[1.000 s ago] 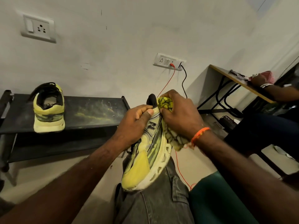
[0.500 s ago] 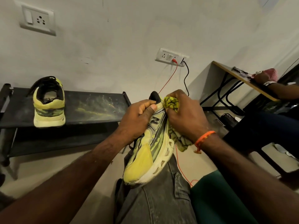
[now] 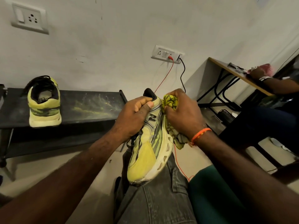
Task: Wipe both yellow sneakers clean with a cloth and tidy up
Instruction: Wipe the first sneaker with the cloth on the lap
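One yellow sneaker (image 3: 148,152) lies on its side on my knee, toe toward me and white sole to the right. My left hand (image 3: 134,117) grips it around the heel collar, thumb on the side near the logo. My right hand (image 3: 182,113) holds a bunched yellow-and-black cloth (image 3: 170,101) pressed against the sneaker's heel sole; the cloth's tail (image 3: 178,139) hangs below my wrist. The second yellow sneaker (image 3: 44,102) stands upright on a black shoe rack (image 3: 90,109) at the left, heel facing me.
A wall socket (image 3: 166,54) holds a red and a black cable that drop toward the floor behind the sneaker. At the right, another person's hand (image 3: 258,73) rests on a wooden desk (image 3: 233,73). A green seat (image 3: 213,191) is beside my leg.
My right hand with the cloth has shifted slightly along the sneaker's heel edge. The view has tilted a little; the sneaker and left hand keep their hold.
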